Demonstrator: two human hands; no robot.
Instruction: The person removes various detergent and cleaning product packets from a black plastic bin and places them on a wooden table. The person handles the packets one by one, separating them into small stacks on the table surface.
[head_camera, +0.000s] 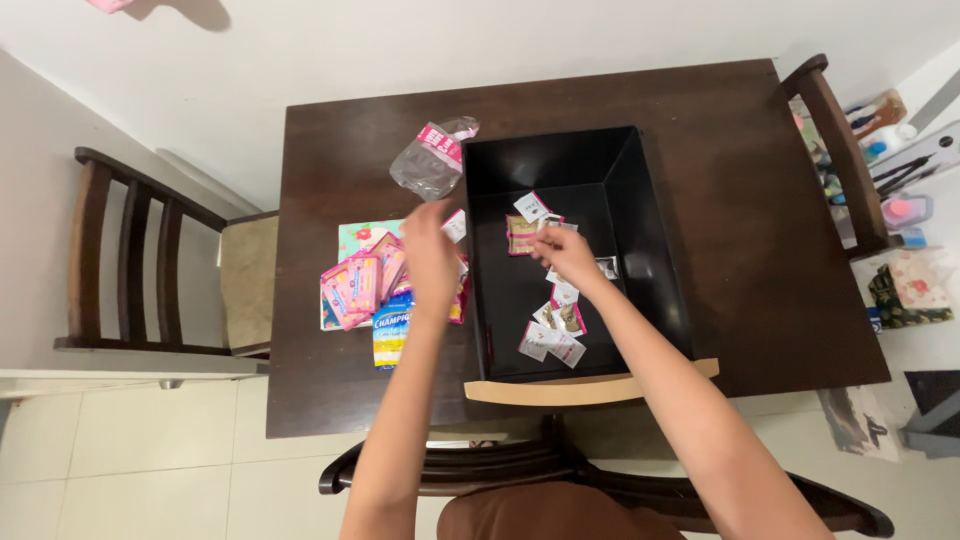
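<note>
Over the middle of the dark wooden table (720, 200), the right hand (567, 252) reaches into the black drawer (650, 240) and pinches a small white sachet (553, 224) between its fingertips. Other small sachets (553, 335) lie scattered on the drawer's floor, most toward its near edge with the pale wooden front. Just left of the drawer, the left hand (431, 255) hovers above a pile of pink packets (360, 285) and holds another white sachet (455, 226) by its fingertips. A clear plastic bag (432, 158) lies near the table's far edge, beside the drawer's far left corner. Chairs stand at the table's left, right and near sides.
</note>
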